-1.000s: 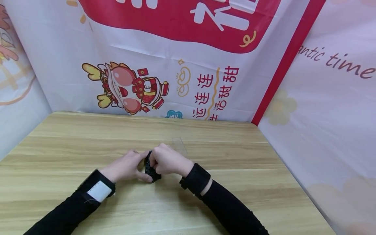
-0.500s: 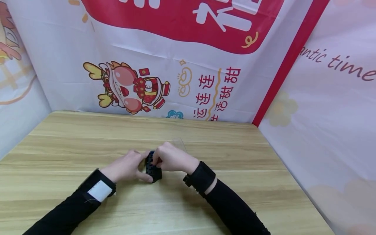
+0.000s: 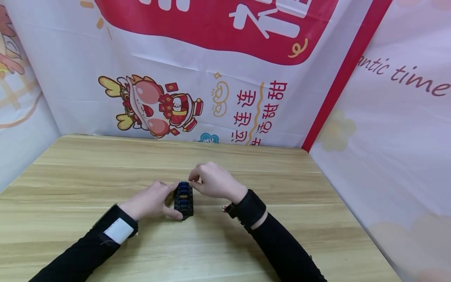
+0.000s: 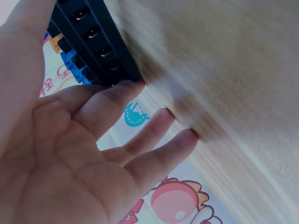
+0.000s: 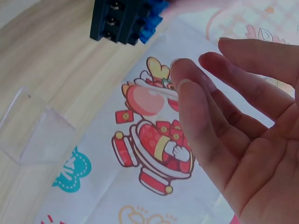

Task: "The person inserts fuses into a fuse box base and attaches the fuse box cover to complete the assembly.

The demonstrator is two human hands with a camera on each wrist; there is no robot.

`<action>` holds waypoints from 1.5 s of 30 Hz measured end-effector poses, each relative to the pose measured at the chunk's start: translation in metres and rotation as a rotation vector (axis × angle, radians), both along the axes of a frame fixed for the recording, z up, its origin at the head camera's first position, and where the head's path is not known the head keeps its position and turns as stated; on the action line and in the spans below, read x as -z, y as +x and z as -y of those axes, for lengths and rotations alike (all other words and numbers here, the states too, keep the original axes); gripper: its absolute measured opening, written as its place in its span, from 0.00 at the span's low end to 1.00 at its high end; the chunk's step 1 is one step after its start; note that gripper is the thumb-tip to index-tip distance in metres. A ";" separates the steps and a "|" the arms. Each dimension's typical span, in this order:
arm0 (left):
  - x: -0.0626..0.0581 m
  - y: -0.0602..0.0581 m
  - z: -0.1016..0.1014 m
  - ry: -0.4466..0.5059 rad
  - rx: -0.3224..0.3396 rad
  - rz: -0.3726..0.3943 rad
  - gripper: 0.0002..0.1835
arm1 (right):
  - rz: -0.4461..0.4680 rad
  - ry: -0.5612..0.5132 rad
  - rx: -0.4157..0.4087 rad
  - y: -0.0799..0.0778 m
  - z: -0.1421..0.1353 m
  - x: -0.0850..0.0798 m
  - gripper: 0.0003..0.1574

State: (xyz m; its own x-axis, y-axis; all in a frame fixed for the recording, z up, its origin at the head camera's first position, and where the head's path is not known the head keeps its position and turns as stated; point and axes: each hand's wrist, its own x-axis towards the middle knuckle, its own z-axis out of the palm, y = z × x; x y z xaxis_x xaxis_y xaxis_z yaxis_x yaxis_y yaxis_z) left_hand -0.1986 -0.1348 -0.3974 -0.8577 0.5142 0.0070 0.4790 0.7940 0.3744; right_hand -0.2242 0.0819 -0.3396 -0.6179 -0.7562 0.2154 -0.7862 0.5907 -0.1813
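A black fuse block [image 3: 183, 209] with several blue fuses [image 3: 183, 202] and an orange fuse [image 3: 183, 196] stands on the wooden table. My left hand [image 3: 149, 200] holds the block at its left side, thumb at the near end and a finger at the far end. In the left wrist view, fingertips [image 4: 135, 85] touch the block's lower edge. Just past the far right corner is my right hand [image 3: 215, 182], raised, its fingers loosely bent and thumb near the index finger. Between them I see nothing held in the right wrist view.
A clear plastic cover [image 5: 42, 128] lies on the table beyond the block in the right wrist view; the right hand hides it in the head view. A printed cloth [image 3: 169, 58] hangs along the table's back edge [image 3: 141, 136].
My right hand has come off the block and moved away and to the right, exposing the row of fuses. My left hand keeps its place on the block.
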 end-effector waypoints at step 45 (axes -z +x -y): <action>0.002 0.001 -0.001 0.016 -0.018 0.010 0.58 | -0.022 0.046 0.050 0.009 -0.072 0.016 0.02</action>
